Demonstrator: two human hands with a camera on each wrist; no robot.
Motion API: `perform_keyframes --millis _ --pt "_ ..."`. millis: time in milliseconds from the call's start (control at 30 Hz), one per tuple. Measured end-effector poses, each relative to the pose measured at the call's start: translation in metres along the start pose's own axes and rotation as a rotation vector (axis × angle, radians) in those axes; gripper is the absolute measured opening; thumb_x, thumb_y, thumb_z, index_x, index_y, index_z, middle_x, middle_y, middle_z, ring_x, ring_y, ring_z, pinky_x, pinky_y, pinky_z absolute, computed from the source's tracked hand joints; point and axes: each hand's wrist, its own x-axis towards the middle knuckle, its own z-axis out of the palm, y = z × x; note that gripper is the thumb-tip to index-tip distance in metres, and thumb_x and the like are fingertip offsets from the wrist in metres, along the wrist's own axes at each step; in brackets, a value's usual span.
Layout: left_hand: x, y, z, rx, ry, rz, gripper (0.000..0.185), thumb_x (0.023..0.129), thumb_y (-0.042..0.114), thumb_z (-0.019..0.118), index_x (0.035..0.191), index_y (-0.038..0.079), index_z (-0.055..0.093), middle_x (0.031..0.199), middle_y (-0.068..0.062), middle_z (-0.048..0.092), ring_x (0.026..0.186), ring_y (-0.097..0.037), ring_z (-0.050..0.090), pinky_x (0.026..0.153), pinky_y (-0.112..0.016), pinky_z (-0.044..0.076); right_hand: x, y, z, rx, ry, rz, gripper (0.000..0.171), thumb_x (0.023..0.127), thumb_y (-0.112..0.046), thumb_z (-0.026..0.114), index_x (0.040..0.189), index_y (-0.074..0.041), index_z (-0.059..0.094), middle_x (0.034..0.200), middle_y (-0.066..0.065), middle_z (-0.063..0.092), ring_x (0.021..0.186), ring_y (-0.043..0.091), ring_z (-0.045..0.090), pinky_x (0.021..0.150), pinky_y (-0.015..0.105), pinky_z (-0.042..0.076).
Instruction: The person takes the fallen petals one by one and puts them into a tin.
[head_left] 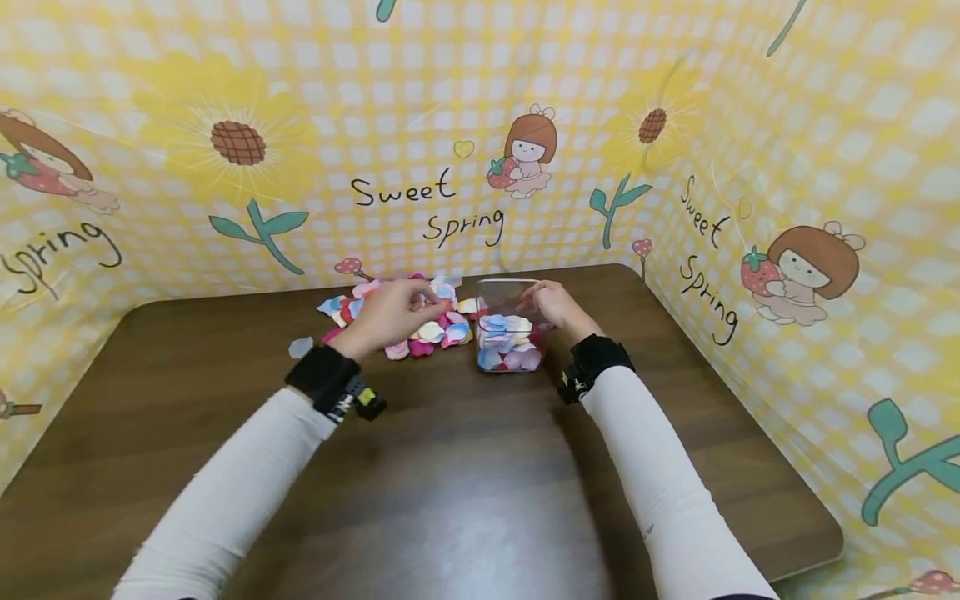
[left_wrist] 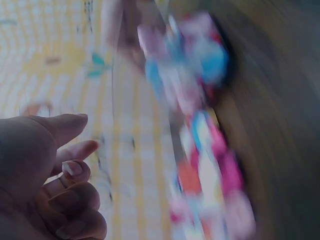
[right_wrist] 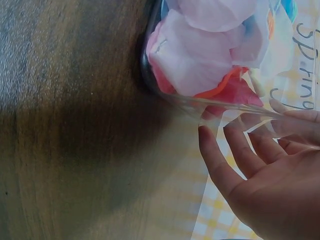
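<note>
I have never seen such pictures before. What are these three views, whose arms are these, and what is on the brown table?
A person works with bare hands; no machine is there. The big picture comes from a camera on the head, the other two from cameras on the wrists. On the table lies a pile of coloured petals, beside a clear container partly filled with petals. The left hand is over the pile, fingers curled; whether it pinches a petal is unclear, since its wrist picture is blurred. The right hand touches the container's wall with straight fingers.

"Sweet Spring" on backdrop (head_left: pixel 427 204) (also right wall panel (head_left: pixel 705 258)).
</note>
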Motion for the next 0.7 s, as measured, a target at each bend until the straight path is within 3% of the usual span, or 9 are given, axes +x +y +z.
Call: perform_keyframes --millis 133,233,333,467,567,700 --pt "-0.032 -0.046 -0.025 0.063 -0.028 -0.106 0.024 0.098 0.029 0.069 0.103 0.006 0.074 0.066 -0.002 0.047 0.056 -0.017 0.04 0.055 -0.031 0.031 0.0 -0.003 0.0 0.0 -0.01 -0.003 0.048 0.084 0.001 0.036 0.127 0.009 0.056 0.129 0.027 0.065 0.125 0.041 0.059 0.083 0.045 0.045" --pt "-0.054 -0.075 -0.034 0.076 -0.086 -0.23 0.034 0.097 0.031 0.07 0.114 0.002 0.073 0.065 -0.002 0.047 0.057 -0.018 0.044 0.052 -0.031 0.03 0.0 -0.003 -0.001 0.013 -0.017 0.003 0.048 0.084 0.002 0.036 0.127 0.01 0.054 0.13 0.029 0.064 0.126 0.042 0.059 0.082 0.045 0.045" --pt "-0.065 -0.09 -0.033 0.095 -0.116 -0.342 0.041 0.095 0.036 0.071 0.116 0.001 0.072 0.069 -0.003 0.051 0.063 -0.02 0.05 0.053 -0.032 0.033 -0.001 -0.002 -0.006 -0.014 -0.013 -0.004 0.05 0.083 0.0 0.036 0.128 0.01 0.054 0.129 0.027 0.065 0.125 0.041 0.059 0.085 0.045 0.045" --pt "-0.073 -0.099 -0.026 0.126 -0.116 -0.466 0.046 0.092 0.05 0.071 0.097 0.003 0.072 0.076 -0.006 0.054 0.073 -0.025 0.053 0.06 -0.036 0.036 -0.003 0.0 -0.007 -0.05 -0.017 -0.017 0.052 0.084 -0.003 0.036 0.13 0.008 0.055 0.129 0.025 0.065 0.127 0.04 0.057 0.091 0.046 0.043" --pt "-0.074 -0.103 -0.019 0.111 -0.111 -0.486 0.045 0.093 0.048 0.072 0.089 0.003 0.074 0.078 -0.006 0.055 0.074 -0.025 0.053 0.061 -0.036 0.038 -0.003 0.001 -0.004 -0.038 -0.021 -0.014 0.05 0.086 -0.003 0.036 0.131 0.008 0.055 0.13 0.026 0.065 0.129 0.041 0.056 0.09 0.046 0.044" --pt "-0.072 -0.107 -0.021 0.05 -0.105 -0.413 0.029 0.097 0.027 0.07 0.092 0.0 0.077 0.075 -0.004 0.059 0.069 -0.021 0.053 0.059 -0.032 0.04 -0.005 -0.003 -0.002 -0.043 -0.017 -0.023 0.049 0.087 -0.004 0.035 0.13 0.009 0.055 0.13 0.026 0.065 0.129 0.04 0.055 0.095 0.048 0.043"
